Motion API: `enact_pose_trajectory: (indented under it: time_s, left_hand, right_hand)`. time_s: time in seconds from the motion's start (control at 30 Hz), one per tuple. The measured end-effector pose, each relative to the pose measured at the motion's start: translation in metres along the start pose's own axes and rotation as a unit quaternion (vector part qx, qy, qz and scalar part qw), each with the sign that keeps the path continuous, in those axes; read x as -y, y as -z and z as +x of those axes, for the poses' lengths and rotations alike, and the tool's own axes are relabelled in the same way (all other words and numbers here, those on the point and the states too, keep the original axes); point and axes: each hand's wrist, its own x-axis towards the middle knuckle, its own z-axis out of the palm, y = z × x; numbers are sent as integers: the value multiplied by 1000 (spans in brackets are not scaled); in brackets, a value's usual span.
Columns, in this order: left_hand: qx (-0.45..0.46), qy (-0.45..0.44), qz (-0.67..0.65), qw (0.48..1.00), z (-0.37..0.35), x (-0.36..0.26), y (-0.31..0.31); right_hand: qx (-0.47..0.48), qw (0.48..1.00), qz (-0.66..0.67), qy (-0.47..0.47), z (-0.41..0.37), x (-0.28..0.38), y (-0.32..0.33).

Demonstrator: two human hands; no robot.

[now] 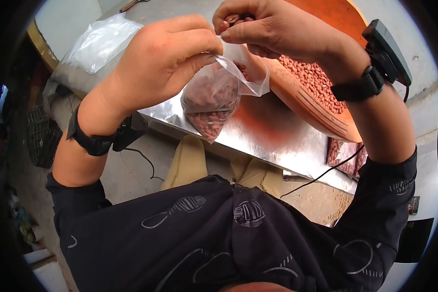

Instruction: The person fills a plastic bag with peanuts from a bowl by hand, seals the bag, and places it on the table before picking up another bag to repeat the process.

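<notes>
My left hand (168, 61) is closed, pinching the rim of a clear plastic bag (254, 86). The bag hangs with its mouth open, and reddish-brown peanuts (211, 104) fill its lower part. Above the mouth of the bag, my right hand (265, 27) is curled around several peanuts (236, 19) that show between its fingers. Close by on the right, an orange tub (304, 104) leans over the metal table, holding a heap of loose peanuts (309, 80).
A stack of clear plastic bags (100, 41) lies on the left of the shiny metal table (287, 151). Filled peanut packs (343, 153) sit at its right front corner. A dark cable (321, 174) crosses near them. A handled tool (130, 5) is at the back.
</notes>
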Motion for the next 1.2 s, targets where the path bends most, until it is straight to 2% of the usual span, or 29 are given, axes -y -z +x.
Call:
enact_pose_trajectory:
  time_s: [0.03,0.17,0.37,0.43,0.53,0.6,0.7,0.8,0.87,0.9,1.0,1.13,1.2]
  left_hand:
    - [-2,-3,1,1000,0,0,0]
    - [5,4,8,1000,-1,0,2]
    - [7,12,6,1000,-2,0,3]
    - [7,11,4,1000,-3,0,3]
    - [9,9,10,1000,-5,1,4]
    - [8,6,10,1000,-6,0,4]
    - [5,10,-5,1000,-8,-2,5]
    - [4,14,-16,1000,-9,-2,5]
    - [2,15,-21,1000,-8,-2,5]
    - [1,15,-23,1000,-8,-2,5]
    - [-2,14,-24,1000,-7,-2,5]
    - [-3,10,-20,1000,-6,-2,3]
    - [-7,10,-23,1000,-5,-2,1]
  right_hand:
    - [-3,999,-40,26,5,-6,-5]
    - [-13,996,-69,-53,5,1,-27]
    - [49,989,-111,-80,-2,11,-17]
    - [52,988,-135,-47,-14,31,-3]
    - [-20,993,-29,-112,-14,4,16]
    - [-77,990,-63,-101,-32,-36,34]
    - [-28,953,-72,-294,-65,-81,57]
    - [56,883,-49,-464,-93,-130,58]
    - [75,861,-14,-504,-102,-148,47]
    - [97,856,40,-506,-101,-154,45]
    - [11,904,90,-419,-90,-162,30]
    - [-77,927,169,-326,-54,-169,18]
    - [-129,935,164,-287,-32,-168,14]
